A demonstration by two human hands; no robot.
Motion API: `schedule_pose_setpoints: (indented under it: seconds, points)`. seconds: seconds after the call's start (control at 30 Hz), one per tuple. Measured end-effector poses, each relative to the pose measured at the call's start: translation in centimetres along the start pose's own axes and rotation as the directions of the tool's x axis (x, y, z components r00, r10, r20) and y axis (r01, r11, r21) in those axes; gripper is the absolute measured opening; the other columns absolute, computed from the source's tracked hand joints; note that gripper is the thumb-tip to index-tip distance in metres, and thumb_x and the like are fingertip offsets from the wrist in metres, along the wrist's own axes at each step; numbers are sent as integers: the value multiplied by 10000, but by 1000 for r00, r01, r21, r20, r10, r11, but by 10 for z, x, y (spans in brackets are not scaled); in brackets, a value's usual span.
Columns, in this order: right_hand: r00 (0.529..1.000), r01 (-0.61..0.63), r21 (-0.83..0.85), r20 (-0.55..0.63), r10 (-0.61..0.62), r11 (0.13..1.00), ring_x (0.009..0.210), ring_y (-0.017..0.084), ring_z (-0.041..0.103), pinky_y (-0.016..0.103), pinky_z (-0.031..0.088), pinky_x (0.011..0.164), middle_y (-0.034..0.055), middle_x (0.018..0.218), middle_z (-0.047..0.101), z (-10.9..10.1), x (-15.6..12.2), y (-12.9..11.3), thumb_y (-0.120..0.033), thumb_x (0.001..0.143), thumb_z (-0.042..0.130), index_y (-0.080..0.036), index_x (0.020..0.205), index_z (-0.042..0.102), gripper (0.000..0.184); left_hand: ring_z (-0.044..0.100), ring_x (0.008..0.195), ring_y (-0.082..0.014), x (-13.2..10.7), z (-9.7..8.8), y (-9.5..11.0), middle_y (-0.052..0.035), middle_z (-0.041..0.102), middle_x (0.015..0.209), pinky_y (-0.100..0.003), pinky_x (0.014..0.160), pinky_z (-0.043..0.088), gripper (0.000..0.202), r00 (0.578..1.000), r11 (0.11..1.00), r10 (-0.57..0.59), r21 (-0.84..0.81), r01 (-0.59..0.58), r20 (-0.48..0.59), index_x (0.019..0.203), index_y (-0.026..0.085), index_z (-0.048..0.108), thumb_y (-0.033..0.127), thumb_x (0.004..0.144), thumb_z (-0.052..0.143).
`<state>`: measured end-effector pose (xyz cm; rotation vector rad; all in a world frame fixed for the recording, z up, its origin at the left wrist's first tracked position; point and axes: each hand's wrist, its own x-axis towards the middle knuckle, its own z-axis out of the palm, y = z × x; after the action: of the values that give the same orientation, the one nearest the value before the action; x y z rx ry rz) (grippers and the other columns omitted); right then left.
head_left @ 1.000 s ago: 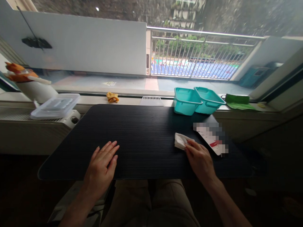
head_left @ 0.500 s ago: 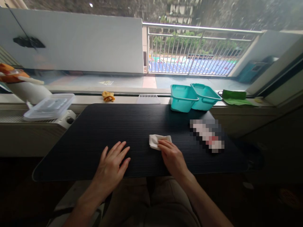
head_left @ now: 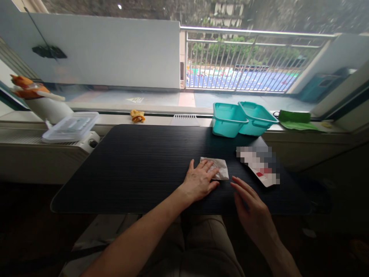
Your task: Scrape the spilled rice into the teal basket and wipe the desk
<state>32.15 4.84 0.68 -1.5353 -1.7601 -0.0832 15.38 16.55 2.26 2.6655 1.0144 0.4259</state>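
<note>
A folded white tissue [head_left: 221,169] lies on the black table [head_left: 144,161], right of its middle. My left hand [head_left: 201,180] rests on the tissue's left part, palm down, with the fingers spread and flat. Just to the right of the tissue, my right hand [head_left: 252,206] is apart from it, thumb side up. Its fingers are stretched out and nothing is in them. A pixelated flat item [head_left: 261,167] lies on the table beyond my right hand.
Two turquoise baskets [head_left: 229,123] stand at the table's back right edge. A green cloth [head_left: 296,120], a yellow cloth [head_left: 137,115] and a white slotted piece [head_left: 185,120] are on the window sill. A clear plastic box [head_left: 72,127] sits on the radiator at left.
My left hand has moved right, onto the tissue. My right hand has let go of the tissue and shifted right. The tissue now lies farther right. The view has turned slightly left.
</note>
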Motion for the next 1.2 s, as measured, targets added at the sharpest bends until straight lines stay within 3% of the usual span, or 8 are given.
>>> schedule_pose_setpoints:
  seconds: [0.13, 0.27, 0.4, 0.6, 0.8, 0.93, 1.03, 1.2]
  points:
    - [999, -23, -30, 36, 24, 999, 1157, 275, 643, 451, 557, 963, 147, 1268, 670, 4, -1, 7, -186, 939, 467, -170, 1158, 668, 298, 497, 1332, -227, -10, -13, -29, -51, 597, 1399, -597, 1138, 250, 328, 995, 994, -89, 54, 92, -39, 1225, 283, 627, 219, 979, 420]
    - [998, -26, -85, 59, 32, 996, 1172, 308, 630, 499, 556, 954, 157, 1248, 682, 9, -6, 15, -255, 952, 468, -157, 1128, 686, 297, 531, 1303, -265, -73, -39, -63, -96, 616, 1371, -625, 1116, 259, 355, 969, 965, -221, 119, 234, -110, 1212, 232, 640, 166, 955, 405]
    - [999, 4, -123, 41, 1, 992, 1202, 313, 604, 530, 534, 969, 155, 1255, 678, 13, -11, 16, -259, 959, 462, -162, 1133, 686, 299, 540, 1282, -318, -122, -51, -59, -145, 627, 1345, -656, 1117, 216, 322, 944, 935, -290, 163, 315, -156, 1206, 200, 645, 267, 935, 486]
    - [999, 12, -137, 35, -7, 990, 1194, 310, 607, 535, 520, 977, 157, 1268, 667, 17, -13, 17, -258, 959, 458, -169, 1161, 669, 305, 469, 1311, -378, -62, -29, -29, -213, 579, 1353, -655, 1132, 174, 540, 930, 924, -314, 165, 345, -191, 1213, 164, 642, 526, 813, 665]
    - [999, -39, -66, 27, 40, 997, 1149, 304, 629, 500, 528, 953, 136, 1222, 690, 12, -4, 16, -280, 934, 477, -199, 1097, 694, 283, 567, 1178, -315, -17, -35, -36, -107, 676, 1190, -645, 1120, 209, 338, 921, 930, -342, 71, 360, -189, 1051, 227, 690, 491, 847, 635]
    - [986, -160, 50, 66, 156, 986, 1047, 285, 653, 443, 514, 924, 121, 1127, 707, 20, 44, -11, -296, 897, 507, -195, 1039, 709, 267, 596, 1133, -298, -15, -50, -56, -96, 674, 1191, -639, 1106, 229, 259, 885, 901, -425, -2, 433, -188, 1107, 218, 668, 359, 908, 580]
    - [927, -337, 111, 212, 309, 935, 965, 282, 655, 428, 491, 884, 114, 1065, 704, 49, 90, -31, -347, 862, 561, -201, 978, 713, 240, 561, 1183, -310, -13, -52, -68, -111, 656, 1200, -630, 1097, 260, 241, 864, 877, -479, -54, 477, -158, 1064, 167, 670, 309, 870, 652]
    - [878, -418, 221, 346, 330, 881, 749, 238, 656, 335, 502, 682, 57, 720, 690, 90, 132, -36, -308, 746, 668, -201, 670, 678, 132, 626, 1077, -228, -13, -49, -75, -69, 680, 1115, -467, 969, 481, 216, 870, 850, -484, -285, 443, -92, 1027, 147, 657, 289, 865, 673]
